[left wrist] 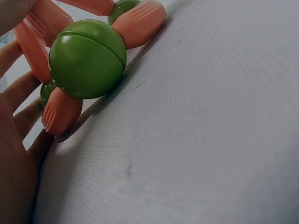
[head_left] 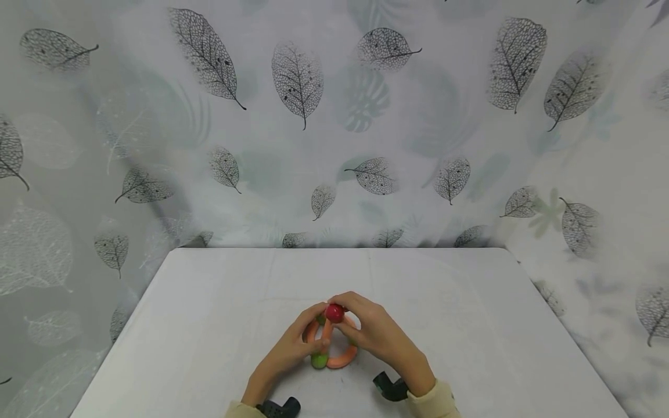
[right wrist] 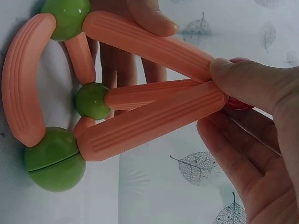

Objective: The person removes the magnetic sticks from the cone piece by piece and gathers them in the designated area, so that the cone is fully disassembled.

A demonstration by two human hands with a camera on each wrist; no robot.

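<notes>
Lower centre: your right hand [head_left: 376, 328] pinches orange rods [right wrist: 154, 121] at the red ball [head_left: 334, 313]; your left hand [head_left: 288, 347] grips one. Likely light, stiff; hold by the ribs.

Free tabletop [head_left: 172, 348] flanks the hands [head_left: 290, 346] [head_left: 381, 332]; the orange frame [head_left: 343, 361] stands between them.

From the head view we look forward and down, well back, across the table [head_left: 444, 325] to the leaf-print backdrop [head_left: 334, 145]. Both wrist views give us the green balls [left wrist: 88, 59] and orange rods [right wrist: 152, 122] close up, the left low and tilted, the right turned sideways.
</notes>
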